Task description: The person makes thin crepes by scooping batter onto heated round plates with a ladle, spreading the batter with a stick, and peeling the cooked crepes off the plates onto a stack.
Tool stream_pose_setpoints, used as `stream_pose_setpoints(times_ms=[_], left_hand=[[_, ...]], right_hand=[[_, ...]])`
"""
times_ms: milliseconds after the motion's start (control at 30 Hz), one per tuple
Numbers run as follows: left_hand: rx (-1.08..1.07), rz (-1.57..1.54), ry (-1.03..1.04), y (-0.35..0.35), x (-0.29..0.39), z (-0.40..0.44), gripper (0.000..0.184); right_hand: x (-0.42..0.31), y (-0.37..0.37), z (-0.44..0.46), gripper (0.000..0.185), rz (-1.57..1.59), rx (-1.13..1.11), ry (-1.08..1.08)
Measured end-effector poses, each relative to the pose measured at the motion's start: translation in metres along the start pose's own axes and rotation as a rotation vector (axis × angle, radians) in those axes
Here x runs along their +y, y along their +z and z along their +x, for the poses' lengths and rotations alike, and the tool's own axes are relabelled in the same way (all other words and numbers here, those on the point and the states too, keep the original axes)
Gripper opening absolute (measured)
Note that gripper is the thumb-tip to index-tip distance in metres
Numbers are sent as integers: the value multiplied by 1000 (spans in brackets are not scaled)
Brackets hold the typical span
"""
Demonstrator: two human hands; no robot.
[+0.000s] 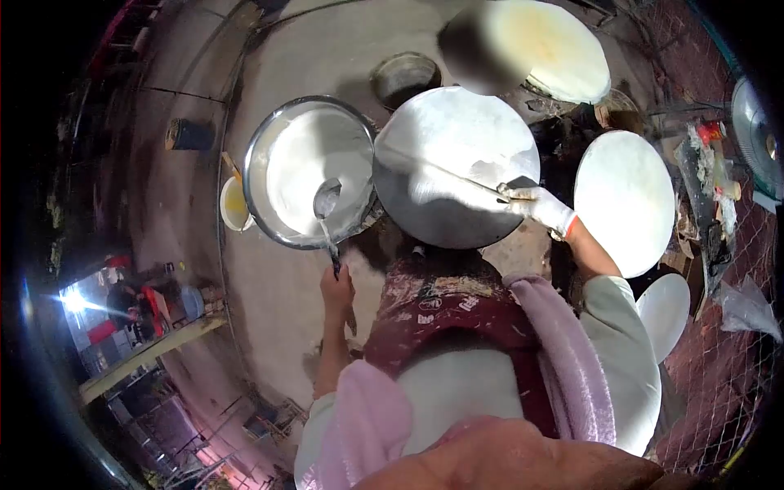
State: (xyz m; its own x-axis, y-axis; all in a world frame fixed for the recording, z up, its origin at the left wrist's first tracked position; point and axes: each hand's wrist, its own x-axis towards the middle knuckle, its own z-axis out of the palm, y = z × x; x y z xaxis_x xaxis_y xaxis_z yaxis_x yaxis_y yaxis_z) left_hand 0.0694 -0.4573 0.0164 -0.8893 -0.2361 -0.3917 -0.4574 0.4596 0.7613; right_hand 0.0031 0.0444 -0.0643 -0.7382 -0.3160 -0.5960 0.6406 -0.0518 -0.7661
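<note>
My left hand [336,287] is wrapped round the dark handle of a ladle [327,198], whose bowl is over a wide metal basin [251,175] of white liquid. My right hand [539,207], in a white glove with an orange cuff, grips a long thin stick [445,171]. The stick lies across a large round griddle [441,222], which has white patches on its surface. The griddle stands just right of the basin.
Another round white surface [625,204] is at the right, with a smaller one [663,314] below it. At the top is a further round plate [563,49], near a dark pot [404,79]. Left of the basin stands a small bucket [235,204]. A wire fence runs along the right.
</note>
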Motion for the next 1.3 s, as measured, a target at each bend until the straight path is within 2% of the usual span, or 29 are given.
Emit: stream_pose_setpoints(times_ms=[67,100,133,167,200,267,300,333,400,433,467,500,533,567,600,667,800,833,900,933,967,1000,1067,1100,1167,1200,1233,1267,1300], left_hand=[[37,47,-36,0,0,-5,23],[55,83,6,0,-12,1,23],[71,119,47,0,-32,15,22],[86,155,89,2,-41,26,22],[81,204,82,5,-30,32,23],[65,302,72,13,7,46,25],[74,347,125,16,14,54,26],[82,391,179,20,20,62,26],[69,460,283,30,26,79,27],[51,490,333,36,28,88,27],[29,524,382,40,29,95,28],[-7,578,371,43,35,100,27],[-41,631,361,46,46,103,26],[-76,684,350,48,51,104,26],[-81,712,379,49,51,105,25],[-92,774,435,47,48,102,24],[-176,925,421,23,30,64,21],[-224,875,427,17,19,52,21],[-263,785,542,16,-3,24,20],[-283,854,400,22,7,1,19],[-351,838,324,29,3,-10,20],[-389,805,316,37,-16,-12,20],[-519,609,440,41,-18,-13,20],[-553,522,495,34,-14,-9,21],[-616,341,606,19,11,7,21],[-582,329,549,4,27,6,20],[-516,226,581,-12,34,7,18],[-446,119,611,-29,36,12,17],[-345,53,664,-42,36,19,16]], right_hand=[[-25,-12,-11,26,-170,-43,-35],[-20,-27,0,30,-291,18,-215],[-37,-30,3,33,45,-22,-255],[-32,-48,27,33,-234,113,-261],[-50,-42,31,30,-301,130,-220],[-49,-41,46,27,-35,-77,-95],[-40,-40,47,29,-132,-124,-17],[-60,-22,18,30,-377,-110,-2],[-60,-25,-9,30,-253,-107,141],[-49,-37,-11,32,-290,-121,81],[-29,-52,-3,25,-275,-77,-74],[-28,-63,1,24,-326,-29,-133],[-34,-68,5,24,-379,18,-195],[-36,-66,14,24,-477,156,-285],[-74,-34,0,27,-628,201,-290],[-54,-35,31,28,-360,-49,-296],[-45,-9,7,31,-314,-126,29],[-43,-10,-10,32,-297,-159,103],[-10,-13,-34,33,-333,-132,46],[-25,11,-69,26,-229,-53,55],[-15,19,-89,28,-237,4,75],[-3,26,-107,29,-247,61,96],[51,64,-126,31,304,214,80],[77,80,-122,32,364,174,178],[72,157,-111,30,580,220,126],[60,194,-95,26,569,239,35],[55,223,-75,26,598,207,-6],[28,260,-58,28,675,80,-126],[19,289,-37,27,574,218,-59]])
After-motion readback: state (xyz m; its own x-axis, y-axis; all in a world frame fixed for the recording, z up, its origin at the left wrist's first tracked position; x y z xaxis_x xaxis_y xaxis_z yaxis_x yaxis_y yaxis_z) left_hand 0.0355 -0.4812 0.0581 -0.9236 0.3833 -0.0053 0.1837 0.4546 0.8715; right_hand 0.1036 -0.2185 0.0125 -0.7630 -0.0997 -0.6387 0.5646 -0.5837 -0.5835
